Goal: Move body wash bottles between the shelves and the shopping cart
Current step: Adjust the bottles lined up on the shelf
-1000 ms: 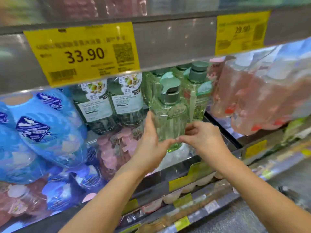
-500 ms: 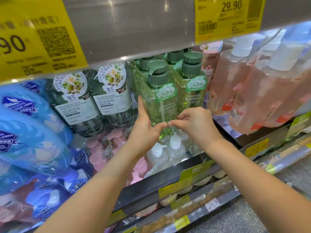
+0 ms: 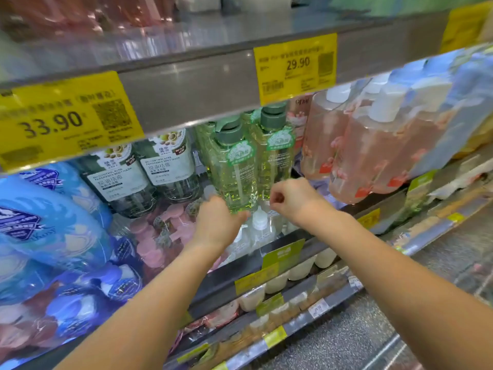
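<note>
I'm looking at a steel shelf (image 3: 202,86) running across the top of my view, with two yellow price tags on its lip, one reading 33.90 (image 3: 66,121) and one 29.90 (image 3: 296,66). Under it the shelf is packed: big blue refill bags (image 3: 50,225) on the left, pink pump bottles (image 3: 373,150) with white caps on the right, two dark bottles (image 3: 149,174) with white labels left of centre. Right in the middle stand the green body wash bottles (image 3: 274,156), clear and pale green with grey pump tops, in a tight row going back.

The front green bottle (image 3: 234,180) sits upright just beside its neighbour, base at the shelf edge. My left hand (image 3: 218,222) is at that base, fingers curled up against the bottom of it, touching; I can't tell whether it truly grips or only steadies it. My right hand (image 3: 290,198) is just to the right of the bottle, loosely clenched with nothing in it, and apart from the plastic. Below them, small white-capped bottles (image 3: 260,222) show on the next shelf down.
</note>
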Action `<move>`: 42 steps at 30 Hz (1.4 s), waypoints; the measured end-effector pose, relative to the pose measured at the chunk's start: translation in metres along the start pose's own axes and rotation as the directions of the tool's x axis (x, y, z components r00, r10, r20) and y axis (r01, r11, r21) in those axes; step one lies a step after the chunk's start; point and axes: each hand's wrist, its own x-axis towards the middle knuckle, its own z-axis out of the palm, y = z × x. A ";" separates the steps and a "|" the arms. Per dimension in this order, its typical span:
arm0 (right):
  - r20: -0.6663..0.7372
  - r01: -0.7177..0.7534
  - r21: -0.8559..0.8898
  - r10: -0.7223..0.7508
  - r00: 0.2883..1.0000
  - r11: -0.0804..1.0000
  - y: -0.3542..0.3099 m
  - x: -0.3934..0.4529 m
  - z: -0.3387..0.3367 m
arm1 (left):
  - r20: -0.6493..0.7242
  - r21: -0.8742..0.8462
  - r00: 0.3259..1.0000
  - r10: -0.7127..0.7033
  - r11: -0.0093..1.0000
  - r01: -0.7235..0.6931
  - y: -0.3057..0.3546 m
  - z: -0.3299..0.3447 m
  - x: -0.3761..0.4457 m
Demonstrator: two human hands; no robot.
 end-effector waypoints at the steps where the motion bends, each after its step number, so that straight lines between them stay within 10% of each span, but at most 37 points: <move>1: 0.014 -0.028 -0.035 0.029 0.999 0.999 -0.003 -0.015 -0.007 | -0.014 0.132 1.000 -0.001 0.991 0.003 0.005 -0.008 -0.013; 12: -0.254 -0.284 0.049 0.287 0.924 0.958 -0.050 -0.258 -0.147 | 0.239 0.311 0.857 0.457 0.800 -0.513 0.130 -0.097 -0.200; 25: -0.462 -0.688 0.157 0.669 0.582 0.708 -0.008 -0.573 -0.227 | 0.553 0.106 0.551 0.626 0.603 -0.791 0.217 -0.022 -0.402; 35: -0.370 -0.712 0.412 0.818 0.440 0.569 0.058 -0.559 -0.194 | 0.691 0.047 0.481 0.540 0.631 -0.775 0.253 0.059 -0.380; 42: -0.112 -0.780 0.610 0.990 0.088 0.139 0.150 -0.512 -0.125 | 0.829 0.017 0.380 0.411 0.660 -0.751 0.278 0.163 -0.329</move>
